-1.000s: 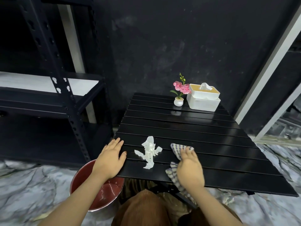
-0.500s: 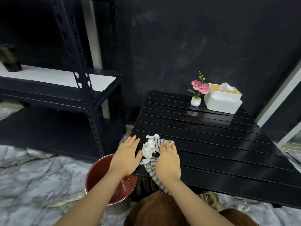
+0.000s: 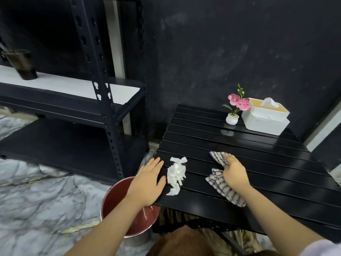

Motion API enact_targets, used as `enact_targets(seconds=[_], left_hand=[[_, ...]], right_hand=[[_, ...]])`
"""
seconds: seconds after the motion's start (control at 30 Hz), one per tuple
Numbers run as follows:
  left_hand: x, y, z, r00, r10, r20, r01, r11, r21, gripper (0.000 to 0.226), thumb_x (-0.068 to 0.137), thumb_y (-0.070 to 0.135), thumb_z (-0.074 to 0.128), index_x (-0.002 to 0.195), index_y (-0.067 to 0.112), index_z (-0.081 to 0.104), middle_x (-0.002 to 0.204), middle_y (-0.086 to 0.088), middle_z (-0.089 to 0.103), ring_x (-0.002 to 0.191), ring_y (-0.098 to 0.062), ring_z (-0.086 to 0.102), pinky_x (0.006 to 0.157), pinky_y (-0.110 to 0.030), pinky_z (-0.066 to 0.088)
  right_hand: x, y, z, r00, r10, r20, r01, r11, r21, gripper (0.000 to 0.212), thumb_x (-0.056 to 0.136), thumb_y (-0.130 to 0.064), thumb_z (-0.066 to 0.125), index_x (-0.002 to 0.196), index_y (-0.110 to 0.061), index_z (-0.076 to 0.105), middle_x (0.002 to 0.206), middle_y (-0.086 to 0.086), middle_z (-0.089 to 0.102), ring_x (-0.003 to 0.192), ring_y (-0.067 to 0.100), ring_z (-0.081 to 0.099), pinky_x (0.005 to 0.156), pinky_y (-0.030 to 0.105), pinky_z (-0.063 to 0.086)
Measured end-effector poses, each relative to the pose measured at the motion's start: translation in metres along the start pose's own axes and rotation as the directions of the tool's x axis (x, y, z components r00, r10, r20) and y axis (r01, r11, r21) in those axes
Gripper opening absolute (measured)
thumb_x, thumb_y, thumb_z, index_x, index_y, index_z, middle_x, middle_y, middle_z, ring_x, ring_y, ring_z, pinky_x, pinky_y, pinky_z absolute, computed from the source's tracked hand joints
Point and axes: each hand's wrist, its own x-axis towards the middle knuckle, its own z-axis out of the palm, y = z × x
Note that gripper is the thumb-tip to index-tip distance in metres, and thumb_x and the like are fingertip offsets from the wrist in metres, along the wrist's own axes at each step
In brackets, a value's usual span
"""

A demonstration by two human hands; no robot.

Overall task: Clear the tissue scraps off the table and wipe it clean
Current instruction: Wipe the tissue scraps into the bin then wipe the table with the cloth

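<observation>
You are mid-sweep: your left hand [image 3: 147, 180] lies flat and spread at the counter [image 3: 258, 163] edge above the bin [image 3: 114, 200], the scraps [image 3: 176, 173] just beside it, your right hand [image 3: 233, 172] clutching the cloth [image 3: 219, 183]; next, push them into the bin.

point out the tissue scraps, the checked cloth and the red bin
tissue scraps [image 3: 176, 173], head view, middle of the white pile
checked cloth [image 3: 218, 183], head view, lower fold beside the hand
red bin [image 3: 114, 196], head view, inner wall
</observation>
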Motion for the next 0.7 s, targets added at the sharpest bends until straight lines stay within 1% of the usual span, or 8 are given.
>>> enact_targets(seconds=[0.07,0.17,0.27,0.4,0.47,0.57,0.63,0.7], left_hand=[[0.001,-0.001,0.001,1.0,0.003,-0.003,-0.003,1.0,-0.023,0.056,0.097,0.033,0.036,0.148,0.021,0.018,0.158,0.008,0.01,0.146,-0.007,0.001,0.116,-0.024,0.0],[0.002,-0.002,0.002,1.0,0.001,-0.004,-0.001,0.999,-0.032,0.055,0.097,0.034,0.036,0.148,0.022,0.018,0.158,0.01,0.008,0.145,-0.005,0.0,0.118,-0.025,0.002],[0.002,-0.002,0.003,1.0,-0.002,-0.011,0.001,0.998,-0.061,0.055,0.097,0.033,0.037,0.148,0.023,0.018,0.158,0.012,0.008,0.145,-0.003,0.0,0.116,-0.021,0.003],[0.003,-0.002,0.002,1.0,0.001,-0.024,-0.003,0.996,-0.086,0.055,0.096,0.033,0.039,0.147,0.024,0.02,0.157,0.014,0.009,0.141,0.004,-0.001,0.114,-0.018,0.005],[0.003,-0.003,0.003,1.0,0.003,-0.024,-0.005,0.997,-0.083,0.055,0.096,0.033,0.039,0.147,0.024,0.021,0.157,0.014,0.01,0.139,0.005,-0.001,0.114,-0.017,0.005],[0.002,-0.004,0.003,1.0,0.01,-0.023,-0.012,0.996,-0.083,0.055,0.096,0.032,0.039,0.147,0.023,0.021,0.157,0.013,0.01,0.137,0.007,-0.002,0.113,-0.016,0.004],[0.002,-0.003,0.002,1.0,0.014,-0.026,-0.016,0.996,-0.085,0.055,0.096,0.031,0.039,0.147,0.023,0.021,0.157,0.013,0.01,0.133,0.009,-0.003,0.112,-0.015,0.003],[0.001,-0.002,0.002,0.999,0.016,-0.029,-0.018,0.996,-0.088,0.055,0.096,0.03,0.039,0.147,0.022,0.02,0.157,0.012,0.011,0.135,0.008,-0.002,0.112,-0.015,0.003]], right_hand=[[0.01,0.001,0.006,0.995,-0.077,0.07,0.08,0.996,-0.041,0.048,0.09,0.005,0.033,0.137,-0.004,0.038,0.149,0.015,0.032,0.141,0.024,0.024,0.115,0.026,0.013],[0.024,-0.007,0.015,0.978,-0.163,0.132,0.168,0.985,-0.029,0.047,0.092,0.001,0.032,0.138,-0.011,0.037,0.151,0.008,0.031,0.142,0.018,0.021,0.115,0.023,0.012],[0.035,-0.018,0.027,0.948,-0.256,0.187,0.263,0.965,-0.012,0.047,0.092,0.002,0.033,0.136,-0.013,0.041,0.149,0.005,0.034,0.141,0.017,0.024,0.115,0.023,0.013],[0.039,-0.037,0.044,0.887,-0.389,0.247,0.395,0.918,0.027,0.05,0.091,0.005,0.032,0.134,-0.017,0.045,0.146,0.001,0.039,0.139,0.015,0.028,0.116,0.023,0.017],[0.037,-0.044,0.048,0.859,-0.437,0.266,0.438,0.897,0.06,0.05,0.09,0.006,0.033,0.132,-0.017,0.047,0.144,0.0,0.042,0.138,0.015,0.03,0.115,0.022,0.019],[0.031,-0.05,0.051,0.826,-0.488,0.282,0.479,0.871,0.106,0.049,0.089,0.009,0.034,0.128,-0.015,0.051,0.141,0.001,0.046,0.135,0.014,0.035,0.111,0.017,0.02],[0.026,-0.051,0.051,0.816,-0.502,0.288,0.488,0.864,0.124,0.049,0.088,0.009,0.034,0.126,-0.016,0.053,0.14,0.0,0.048,0.134,0.013,0.036,0.109,0.014,0.019],[0.021,-0.052,0.051,0.811,-0.509,0.29,0.49,0.86,0.139,0.049,0.088,0.009,0.034,0.125,-0.016,0.054,0.138,0.0,0.049,0.134,0.012,0.036,0.109,0.015,0.02]])
